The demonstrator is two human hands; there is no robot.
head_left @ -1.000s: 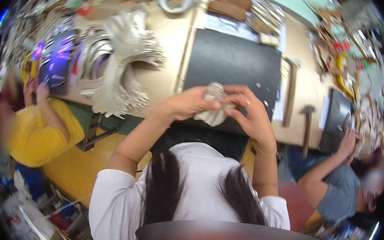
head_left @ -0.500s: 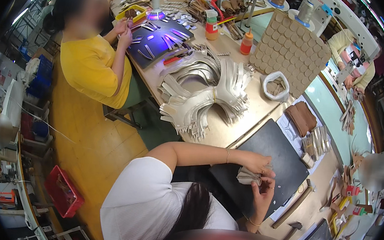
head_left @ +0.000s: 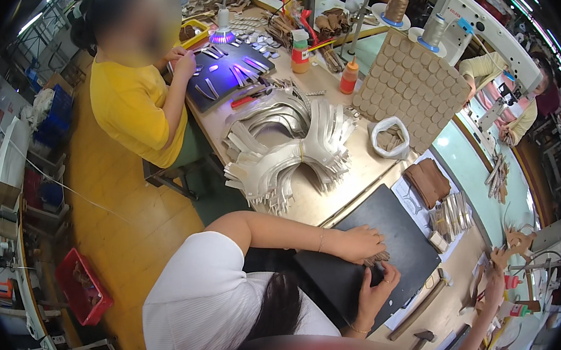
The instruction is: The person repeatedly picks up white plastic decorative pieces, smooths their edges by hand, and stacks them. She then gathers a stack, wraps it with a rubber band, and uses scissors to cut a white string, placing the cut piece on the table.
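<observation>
Between my hands, on a black board (head_left: 341, 285), lies a small bundle of thin grey-brown pieces (head_left: 376, 259) that look like leather. My left hand (head_left: 359, 243) comes in from the left, palm down, its fingers bent over the bundle's upper side. My right hand (head_left: 377, 289) meets the near side, thumb and fingers curled in at its edge. The hands cover much of the bundle, so its full shape is hidden.
Pale cut pieces (head_left: 304, 143) are heaped beyond the board. Right of it lie brown pieces (head_left: 426, 182), a strip bundle (head_left: 451, 215) and a hammer (head_left: 420, 306). Another person's hand (head_left: 496, 287) reaches in at far right. A person in yellow (head_left: 132, 103) works under a lamp (head_left: 222, 28).
The bundle has dropped lower and now lies against the board. My left hand has flattened over it. Another person's arm has appeared at the right. The view has shifted slightly.
</observation>
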